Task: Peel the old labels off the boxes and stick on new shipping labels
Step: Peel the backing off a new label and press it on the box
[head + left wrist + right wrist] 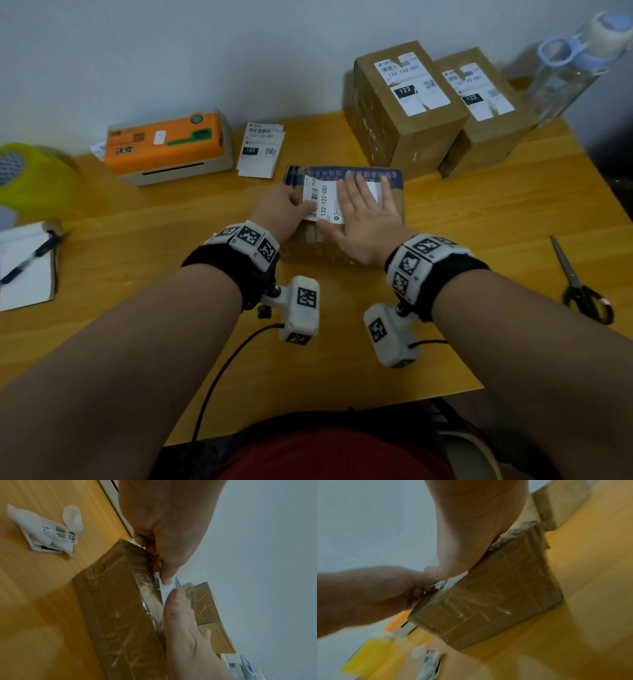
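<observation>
A taped cardboard box [308, 245] lies mid-table with a white shipping label [323, 202] on its top face. My left hand [301, 205] pinches the label's left edge, thumb on top and fingers curled at the box's edge. My right hand [363, 209] lies flat on the label's right part, fingers straight and spread. In the left wrist view the left hand [164, 534] grips the label [167, 589] over the box [116, 601], beside the right hand [185, 635]. The right wrist view shows the right palm [471, 534] on the box [488, 601], left hand [376, 588] alongside.
Two labelled boxes [404, 102] [479, 109] stand at the back right beside a water bottle [575, 65]. An orange label printer [168, 147] and loose labels [260, 150] sit behind. Scissors [582, 287] lie right, a notebook with pen [27, 267] left. Label scraps [48, 531] lie nearby.
</observation>
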`<state>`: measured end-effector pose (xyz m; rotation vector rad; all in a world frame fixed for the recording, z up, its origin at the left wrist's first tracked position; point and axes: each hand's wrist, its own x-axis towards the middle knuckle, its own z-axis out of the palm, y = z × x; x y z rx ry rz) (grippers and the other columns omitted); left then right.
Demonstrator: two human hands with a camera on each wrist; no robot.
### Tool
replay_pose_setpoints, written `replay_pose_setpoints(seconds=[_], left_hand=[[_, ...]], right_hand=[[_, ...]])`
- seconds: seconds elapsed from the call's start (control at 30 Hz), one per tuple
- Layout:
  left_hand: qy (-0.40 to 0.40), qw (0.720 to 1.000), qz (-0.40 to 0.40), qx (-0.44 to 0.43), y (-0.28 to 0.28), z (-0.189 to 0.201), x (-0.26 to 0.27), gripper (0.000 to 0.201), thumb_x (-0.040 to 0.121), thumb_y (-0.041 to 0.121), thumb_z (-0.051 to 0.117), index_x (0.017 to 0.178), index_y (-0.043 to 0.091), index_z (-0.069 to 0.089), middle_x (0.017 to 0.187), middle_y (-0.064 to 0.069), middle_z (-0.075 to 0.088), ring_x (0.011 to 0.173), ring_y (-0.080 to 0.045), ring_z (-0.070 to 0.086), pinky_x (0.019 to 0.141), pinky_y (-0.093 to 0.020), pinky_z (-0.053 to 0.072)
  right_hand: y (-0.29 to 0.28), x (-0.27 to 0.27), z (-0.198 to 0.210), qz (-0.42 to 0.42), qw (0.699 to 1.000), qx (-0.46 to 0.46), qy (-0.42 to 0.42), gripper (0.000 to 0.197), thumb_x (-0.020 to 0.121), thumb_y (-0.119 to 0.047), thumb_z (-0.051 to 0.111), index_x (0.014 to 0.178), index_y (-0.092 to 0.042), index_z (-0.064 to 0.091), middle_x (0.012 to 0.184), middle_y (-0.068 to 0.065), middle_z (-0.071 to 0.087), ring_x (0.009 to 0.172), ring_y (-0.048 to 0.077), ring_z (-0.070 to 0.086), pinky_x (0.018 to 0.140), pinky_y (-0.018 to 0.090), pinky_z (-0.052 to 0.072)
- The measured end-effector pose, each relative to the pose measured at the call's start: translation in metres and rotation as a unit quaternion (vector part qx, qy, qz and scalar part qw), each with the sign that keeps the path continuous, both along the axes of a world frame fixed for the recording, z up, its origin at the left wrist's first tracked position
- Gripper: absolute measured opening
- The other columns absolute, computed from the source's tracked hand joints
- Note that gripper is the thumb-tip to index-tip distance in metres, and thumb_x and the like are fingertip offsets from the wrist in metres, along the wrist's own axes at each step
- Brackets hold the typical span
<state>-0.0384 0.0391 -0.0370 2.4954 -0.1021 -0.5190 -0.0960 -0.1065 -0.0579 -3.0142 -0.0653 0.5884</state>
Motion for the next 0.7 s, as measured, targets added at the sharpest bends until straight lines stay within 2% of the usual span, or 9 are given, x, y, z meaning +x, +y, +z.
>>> replay_pose_setpoints(seconds=[0.1,0.2,0.37,0.5,0.6,0.7], left_hand=[[0.006,1.000,0.009,-0.011,0.002,-0.004,0.001,0.031,0.089,0.040,0.060,0.095,0.009,0.063,0.091,-0.010,0.067,0.085,-0.024,0.064,0.080,-0.041,0.055],[0.000,1.000,0.007,-0.021,0.003,-0.005,0.000,0.030,0.089,0.038,0.060,0.094,0.008,0.063,0.092,-0.012,0.066,0.083,-0.024,0.063,0.075,-0.036,0.052],[-0.009,0.999,-0.007,-0.050,0.006,-0.010,0.003,0.022,0.089,0.031,0.062,0.086,0.009,0.061,0.090,-0.008,0.066,0.086,-0.023,0.063,0.079,-0.039,0.055],[-0.021,0.998,-0.029,-0.055,0.008,-0.011,0.005,0.020,0.088,0.026,0.062,0.075,0.012,0.056,0.073,-0.004,0.057,0.072,-0.019,0.054,0.068,-0.033,0.046],[-0.004,0.997,-0.022,-0.077,0.014,-0.010,0.008,0.023,0.090,0.028,0.058,0.088,0.005,0.065,0.083,-0.010,0.064,0.076,-0.019,0.057,0.073,-0.035,0.049],[0.007,0.989,0.036,-0.140,0.021,-0.011,0.014,0.027,0.090,0.033,0.059,0.087,0.007,0.063,0.076,-0.005,0.062,0.068,-0.015,0.055,0.067,-0.032,0.047]], right_hand=[[-0.023,-0.008,-0.001,-0.025,1.000,-0.009,0.015,0.087,0.082,-0.072,-0.011,0.148,-0.016,-0.019,0.156,0.003,-0.023,0.144,0.018,-0.019,0.113,0.051,-0.019],[-0.039,-0.017,0.001,-0.037,0.999,-0.035,0.011,0.089,0.082,-0.072,-0.009,0.148,-0.014,-0.017,0.157,0.004,-0.019,0.145,0.017,-0.017,0.113,0.051,-0.020],[-0.014,-0.005,-0.001,-0.004,1.000,-0.019,-0.006,0.088,0.083,-0.072,-0.008,0.150,-0.016,-0.013,0.158,0.003,-0.017,0.145,0.018,-0.017,0.112,0.052,-0.020],[0.018,0.006,-0.004,0.050,0.999,0.017,-0.005,0.086,0.086,-0.072,0.003,0.151,-0.017,-0.010,0.158,0.001,-0.017,0.145,0.017,-0.019,0.113,0.050,-0.020],[0.028,0.013,-0.006,0.064,0.997,0.030,-0.011,0.089,0.086,-0.073,0.008,0.151,-0.016,-0.009,0.158,0.001,-0.017,0.145,0.017,-0.018,0.114,0.049,-0.019],[0.026,0.014,-0.007,0.074,0.997,0.033,-0.013,0.088,0.084,-0.075,0.008,0.151,-0.020,-0.011,0.158,-0.001,-0.018,0.145,0.018,-0.018,0.113,0.052,-0.018]])
